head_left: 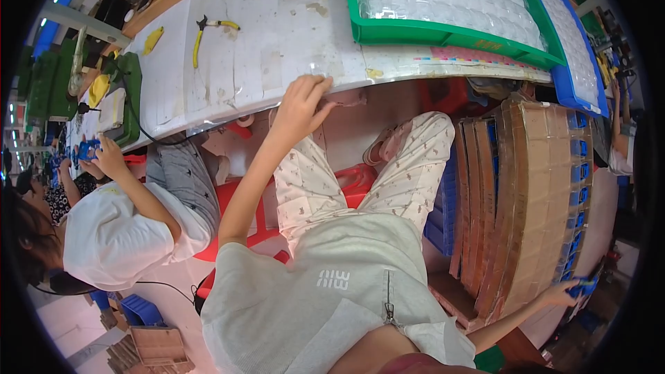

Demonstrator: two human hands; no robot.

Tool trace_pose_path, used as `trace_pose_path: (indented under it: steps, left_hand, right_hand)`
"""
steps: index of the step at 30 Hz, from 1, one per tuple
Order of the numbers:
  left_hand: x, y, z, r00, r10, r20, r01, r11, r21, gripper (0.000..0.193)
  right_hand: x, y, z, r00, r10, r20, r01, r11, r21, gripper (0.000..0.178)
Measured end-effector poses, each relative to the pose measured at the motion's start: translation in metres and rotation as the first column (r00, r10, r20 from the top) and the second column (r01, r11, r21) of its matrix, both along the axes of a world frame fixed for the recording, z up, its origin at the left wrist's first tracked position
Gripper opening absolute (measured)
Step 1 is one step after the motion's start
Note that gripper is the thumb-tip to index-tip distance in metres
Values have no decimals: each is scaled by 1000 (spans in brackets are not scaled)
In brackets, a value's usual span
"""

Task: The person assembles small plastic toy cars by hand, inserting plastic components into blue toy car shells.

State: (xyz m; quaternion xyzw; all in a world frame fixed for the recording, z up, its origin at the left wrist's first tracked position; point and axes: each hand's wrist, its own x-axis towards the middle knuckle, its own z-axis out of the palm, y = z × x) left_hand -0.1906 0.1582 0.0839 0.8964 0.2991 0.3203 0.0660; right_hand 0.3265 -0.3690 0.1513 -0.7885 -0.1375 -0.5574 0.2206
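My left hand (pixel 303 105) rests at the table's front edge, thumb apart from the fingers, with nothing seen in it. My right arm stretches far out to the lower right. There my right hand (pixel 557 294) grips a small blue object (pixel 585 286), too small to name, beside a tall stack of cardboard trays (pixel 537 201). Blue parts (pixel 580 166) show along the stack's outer side. On the white tabletop (pixel 277 34) lies a pair of pliers (pixel 201 34) with yellow handles, well beyond my left hand.
A green tray (pixel 450 40) with clear moulded plastic inside stands on the table at the back right, a blue tray (pixel 585 100) beside it. At the left another person (pixel 131 228) sits holding a small blue object (pixel 89 149). Blue crates (pixel 440 218) stand under the table's right side.
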Motion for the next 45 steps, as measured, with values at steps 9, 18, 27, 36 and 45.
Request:
trace_pose_path:
  steps: [9,18,27,36,45]
  left_hand:
    - [-2,-78,-30,959,-284,-1,259,874,-412,30]
    - [8,-110,-9,441,583,682,746,184,-640,21]
    - [19,-120,-2,455,614,645,821,-8,-571,10]
    - [7,-115,-11,525,586,617,730,61,-680,12]
    - [16,-121,8,531,568,629,709,110,-697,23]
  right_hand:
    - [-182,261,-9,-180,981,-75,-179,43,983,65]
    - [-317,343,-70,-946,242,217,251,120,961,76]
    - [-308,335,-83,-860,265,435,474,103,874,74]
    - [-312,337,-82,-797,266,542,580,90,809,70]
    - [-322,342,-73,-816,304,492,545,119,830,67]
